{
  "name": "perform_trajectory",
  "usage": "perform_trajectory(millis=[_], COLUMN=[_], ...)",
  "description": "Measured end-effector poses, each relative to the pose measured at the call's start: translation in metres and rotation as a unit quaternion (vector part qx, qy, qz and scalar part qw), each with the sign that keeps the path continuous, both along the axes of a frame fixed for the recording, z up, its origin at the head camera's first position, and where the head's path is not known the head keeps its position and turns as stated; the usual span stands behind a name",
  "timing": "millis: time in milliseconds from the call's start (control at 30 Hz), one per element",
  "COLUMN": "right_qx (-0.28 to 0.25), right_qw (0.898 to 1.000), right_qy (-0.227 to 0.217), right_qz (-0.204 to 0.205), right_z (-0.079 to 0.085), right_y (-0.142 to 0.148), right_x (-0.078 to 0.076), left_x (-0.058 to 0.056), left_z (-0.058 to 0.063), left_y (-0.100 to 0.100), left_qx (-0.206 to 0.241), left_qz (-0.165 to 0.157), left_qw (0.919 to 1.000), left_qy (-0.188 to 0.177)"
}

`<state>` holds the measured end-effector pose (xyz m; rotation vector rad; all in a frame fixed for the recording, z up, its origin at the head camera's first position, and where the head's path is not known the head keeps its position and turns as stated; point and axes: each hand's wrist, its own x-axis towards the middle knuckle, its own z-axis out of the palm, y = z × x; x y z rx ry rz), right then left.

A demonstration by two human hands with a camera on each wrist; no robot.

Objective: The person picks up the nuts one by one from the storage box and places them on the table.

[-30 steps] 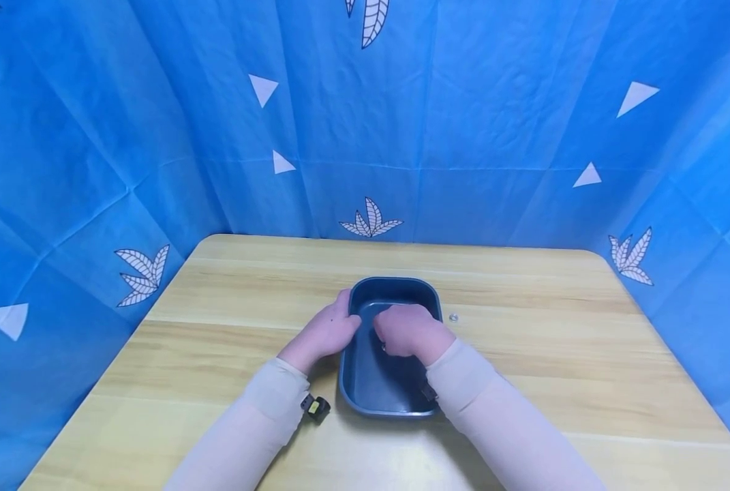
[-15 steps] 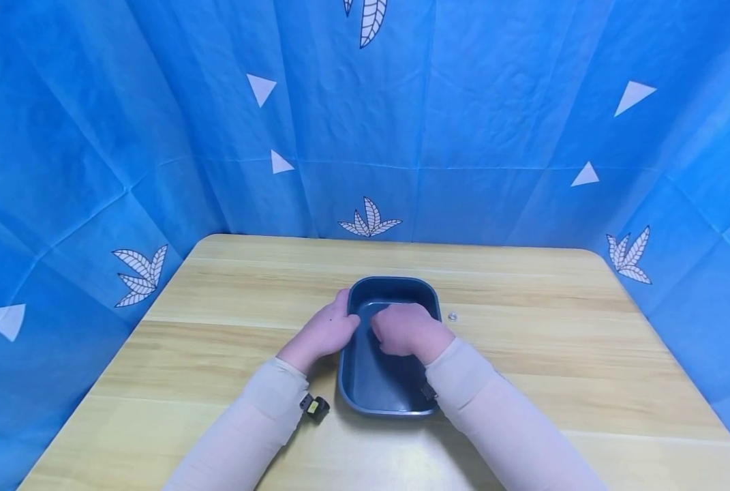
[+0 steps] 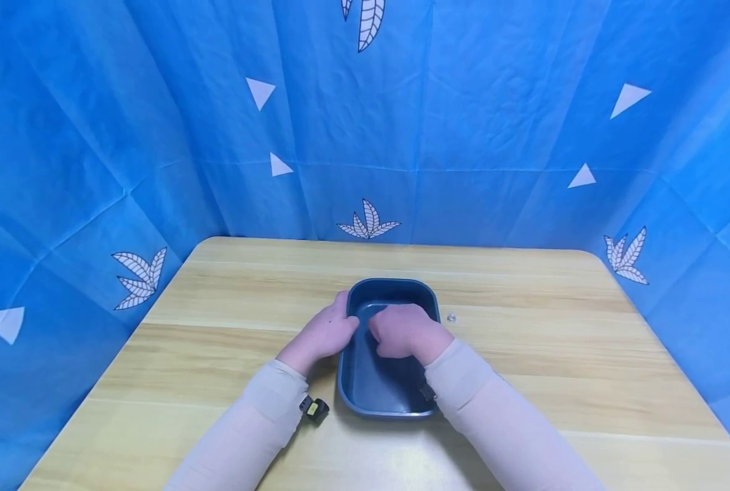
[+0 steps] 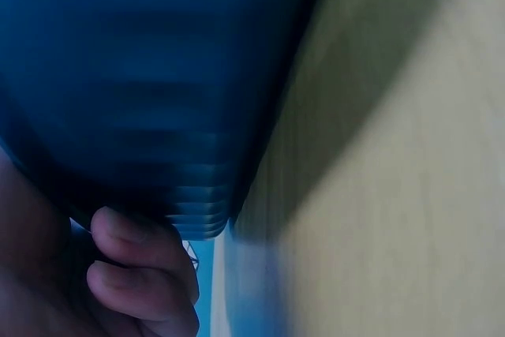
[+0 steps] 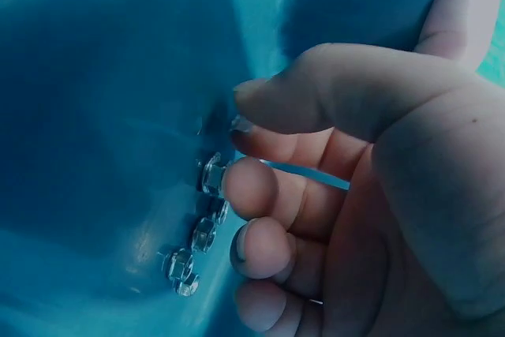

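A dark blue rectangular bin (image 3: 386,395) sits on the table. My left hand (image 3: 328,331) grips its left wall, thumb over the rim; curled fingers (image 4: 146,290) show beside the ribbed outer side in the left wrist view. My right hand (image 3: 401,331) reaches down inside the bin, fingers curled. In the right wrist view, thumb and index finger pinch a small shiny metal nut (image 5: 241,124), mostly covered by the fingertips. Several flanged hex nuts (image 5: 203,234) lie on the bin floor right at the other fingertips. From the head view the right hand hides them.
One small shiny nut (image 3: 452,318) lies on the wooden table (image 3: 555,341) just right of the bin. A small black device (image 3: 315,409) is strapped at the left wrist. Blue patterned curtains (image 3: 493,123) enclose the table's back and sides.
The right hand has shifted very slightly left inside the bin, and a small shiny spot beside it is hidden now. The left hand keeps its grip on the bin.
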<state>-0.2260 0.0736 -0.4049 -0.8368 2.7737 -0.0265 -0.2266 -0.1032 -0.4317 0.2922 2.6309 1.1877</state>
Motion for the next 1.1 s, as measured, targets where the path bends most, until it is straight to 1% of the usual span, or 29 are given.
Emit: perform_trajectory(millis=[167,367,667,867,1100], right_qx=[-0.015,-0.022,-0.05,-0.057,-0.066], right_qw=[1.0,1.0,0.999,0.998,0.998], right_qy=[0.002,-0.004,-0.003,0.003,0.022], right_qz=[0.001,0.003,-0.005,-0.007,-0.006], right_z=[-0.0007,-0.0014,0.0049,0.007,0.0077], right_y=[0.0004,0.0007,0.0015,0.0025,0.0047], right_x=[-0.0002,-0.0015,-0.001,-0.0015,-0.0026], left_x=[-0.0003,0.0002,-0.0009,-0.0011,-0.0014], left_z=[-0.0007,-0.0006,-0.001,-0.0006,-0.0018], left_y=[-0.0002,-0.0003,-0.0006,-0.0004,-0.0007], left_qx=[-0.001,-0.005,-0.002,-0.002,-0.002], left_qz=[-0.004,-0.002,-0.005,-0.006,-0.006], left_qw=[1.0,1.0,1.0,0.9999,0.9999], left_qy=[0.007,0.006,0.005,0.012,0.013])
